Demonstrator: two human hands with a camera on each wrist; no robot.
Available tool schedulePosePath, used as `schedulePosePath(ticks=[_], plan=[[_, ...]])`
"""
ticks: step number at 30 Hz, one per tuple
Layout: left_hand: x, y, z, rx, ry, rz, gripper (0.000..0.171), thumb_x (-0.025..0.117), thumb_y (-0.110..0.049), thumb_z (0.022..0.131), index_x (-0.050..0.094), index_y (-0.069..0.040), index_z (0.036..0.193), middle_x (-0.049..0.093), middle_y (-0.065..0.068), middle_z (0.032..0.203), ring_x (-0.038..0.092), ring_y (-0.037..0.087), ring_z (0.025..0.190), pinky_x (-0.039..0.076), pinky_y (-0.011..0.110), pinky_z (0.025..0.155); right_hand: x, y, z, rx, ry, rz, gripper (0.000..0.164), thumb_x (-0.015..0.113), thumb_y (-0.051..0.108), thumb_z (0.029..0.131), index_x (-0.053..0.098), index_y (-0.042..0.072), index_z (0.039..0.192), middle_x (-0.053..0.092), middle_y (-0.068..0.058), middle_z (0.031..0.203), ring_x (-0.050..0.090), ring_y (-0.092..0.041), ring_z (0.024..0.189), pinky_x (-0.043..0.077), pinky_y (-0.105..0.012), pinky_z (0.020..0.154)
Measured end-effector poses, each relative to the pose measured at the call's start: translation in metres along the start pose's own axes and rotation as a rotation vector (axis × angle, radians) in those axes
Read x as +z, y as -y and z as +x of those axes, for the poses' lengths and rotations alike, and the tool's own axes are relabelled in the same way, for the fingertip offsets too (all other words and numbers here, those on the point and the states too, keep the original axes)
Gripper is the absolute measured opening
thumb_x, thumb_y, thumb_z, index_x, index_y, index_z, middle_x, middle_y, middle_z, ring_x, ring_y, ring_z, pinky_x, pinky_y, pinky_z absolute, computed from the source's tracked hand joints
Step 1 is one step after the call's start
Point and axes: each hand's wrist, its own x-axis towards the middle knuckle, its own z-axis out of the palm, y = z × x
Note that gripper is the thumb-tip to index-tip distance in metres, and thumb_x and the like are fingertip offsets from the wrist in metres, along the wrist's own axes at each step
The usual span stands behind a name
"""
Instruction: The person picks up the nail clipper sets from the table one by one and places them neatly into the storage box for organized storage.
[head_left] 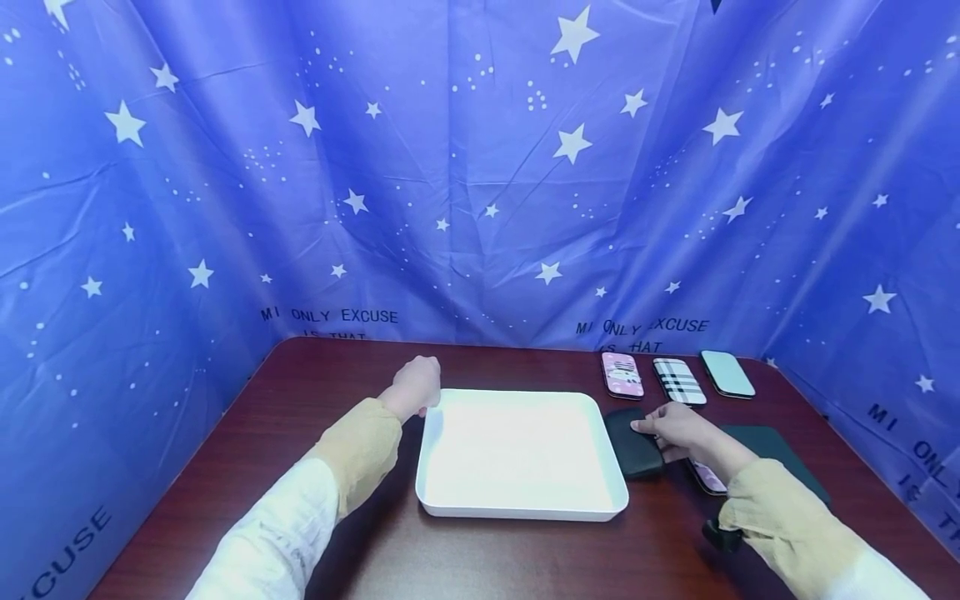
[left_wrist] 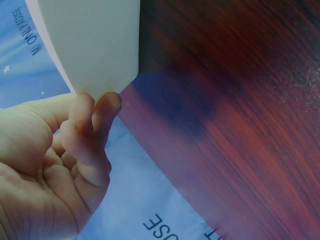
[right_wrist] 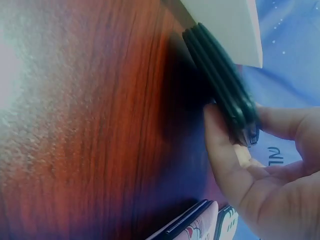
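A white rectangular tray (head_left: 525,454) lies on the table. My left hand (head_left: 416,387) pinches its far left corner, with thumb and fingers on the rim (left_wrist: 102,75) in the left wrist view. Just off the tray's right side, my right hand (head_left: 678,429) grips a black wallet (head_left: 630,446) by its right edge, thumb on top. The right wrist view shows the layered, folded edge of the wallet (right_wrist: 220,77) between thumb and fingers, above the tabletop. Partly hidden below the right hand is a purple patterned case (head_left: 708,477).
Behind the right hand lie a pink printed case (head_left: 622,375), a plaid case (head_left: 679,382) and a mint-green case (head_left: 727,373). A dark green flat item (head_left: 783,458) lies right of the wrist, partly covered. Blue star-printed cloth (head_left: 465,167) hangs around the dark red table (head_left: 525,558).
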Motion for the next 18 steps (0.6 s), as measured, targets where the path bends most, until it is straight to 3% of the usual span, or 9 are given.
schedulePosePath(ticks=[7,11,18], plan=[[0.002,0.001,0.000,0.005,-0.003,-0.013,0.026,0.062,0.007,0.083,0.065,0.002,0.108,0.062,0.004,0.050,0.060,0.013,0.044,0.045,0.025,0.044,0.001,0.005,-0.010,-0.016,-0.035,0.009,0.026,0.058,0.013,0.097,0.047,-0.010,0.103,0.064,-0.007,0.074,0.066,-0.013,0.064,0.060,-0.035,0.062],[0.003,0.004,0.000,0.023,-0.015,-0.053,0.018,0.062,0.006,0.083,0.067,0.003,0.100,0.062,0.004,0.049,0.061,0.014,0.045,0.045,0.025,0.045,-0.005,0.010,-0.018,-0.032,-0.038,0.009,0.030,0.057,0.014,0.099,0.045,-0.012,0.108,0.063,-0.007,0.076,0.066,-0.013,0.065,0.061,-0.036,0.063],[0.005,0.008,0.003,0.022,-0.003,-0.080,0.011,0.062,0.004,0.083,0.068,0.004,0.093,0.061,0.003,0.046,0.060,0.014,0.044,0.045,0.025,0.043,-0.018,0.016,-0.026,-0.074,-0.040,0.045,0.027,0.057,0.016,0.099,0.046,-0.008,0.106,0.062,-0.002,0.073,0.066,-0.011,0.065,0.060,-0.035,0.063]])
